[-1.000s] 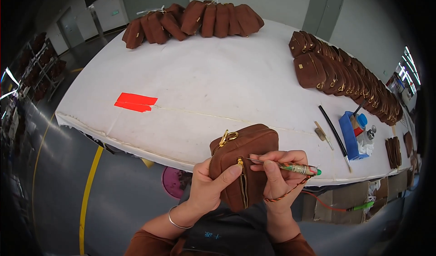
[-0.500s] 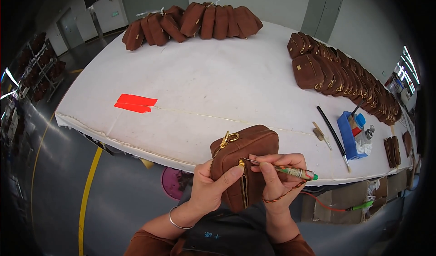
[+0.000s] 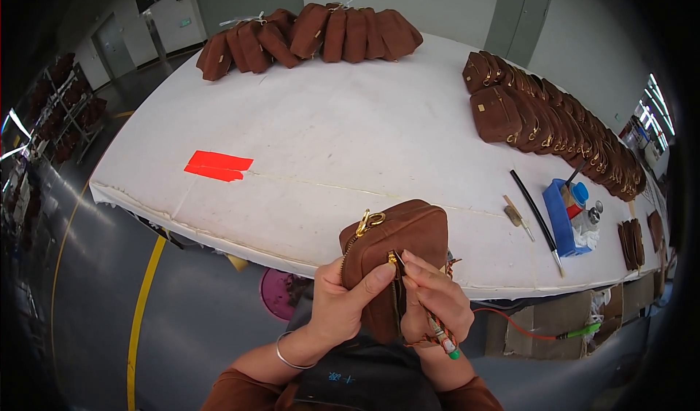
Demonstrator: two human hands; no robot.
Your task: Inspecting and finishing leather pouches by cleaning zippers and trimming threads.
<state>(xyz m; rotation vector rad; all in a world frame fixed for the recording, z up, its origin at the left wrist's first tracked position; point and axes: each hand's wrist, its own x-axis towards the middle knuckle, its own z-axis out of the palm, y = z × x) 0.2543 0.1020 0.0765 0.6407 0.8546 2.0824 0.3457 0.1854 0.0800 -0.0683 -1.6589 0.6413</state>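
A small brown leather bag with gold zippers is held up at the table's near edge. My left hand grips its left side, the thumb pressing beside the gold slider of the front pocket zipper. My right hand is closed around a thin awl with a patterned handle and a green end, which slants down toward me. Its fingertips are at the pocket zipper, just right of the slider, and partly hide the awl's tip. A striped cord hangs around the right hand. Another gold zipper pull sits on the bag's top.
Brown bags stand in a row at the white table's far side, and more line its right. A blue bin of bottles, a black brush and a small brush lie right. Red tape marks the left.
My right hand has turned, swinging the awl's green end from pointing right to pointing down toward me. The bag and my left hand have barely moved.
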